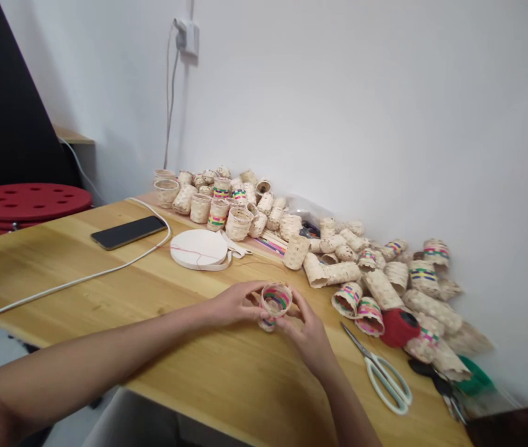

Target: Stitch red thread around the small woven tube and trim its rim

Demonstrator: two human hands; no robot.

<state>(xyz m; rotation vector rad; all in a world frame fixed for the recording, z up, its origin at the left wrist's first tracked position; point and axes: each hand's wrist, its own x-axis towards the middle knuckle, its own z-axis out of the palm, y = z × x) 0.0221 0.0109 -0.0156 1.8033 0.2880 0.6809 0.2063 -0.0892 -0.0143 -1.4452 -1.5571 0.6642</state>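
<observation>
A small woven basket [275, 300] with pink, green and blue bands is between my two hands, its open mouth tilted toward me. My left hand [240, 303] grips its left side, thumb in front and fingers behind. On the other side, my right hand [308, 329] holds it with the thumb at the front and the fingers curled round the right. Beyond my left hand lies a flat roll of white strip [198, 248] with a pinkish thread across it. Scissors with pale green handles [387, 379] rest on the table to the right of my right hand.
Many woven baskets, plain and banded [239, 223], are heaped along the wall. Among those on the right sits a red ball of thread [398, 328]. A phone [128, 233] and a white cable [105, 272] lie on the wooden table [143, 310]. Red stools [26, 198] stand at left.
</observation>
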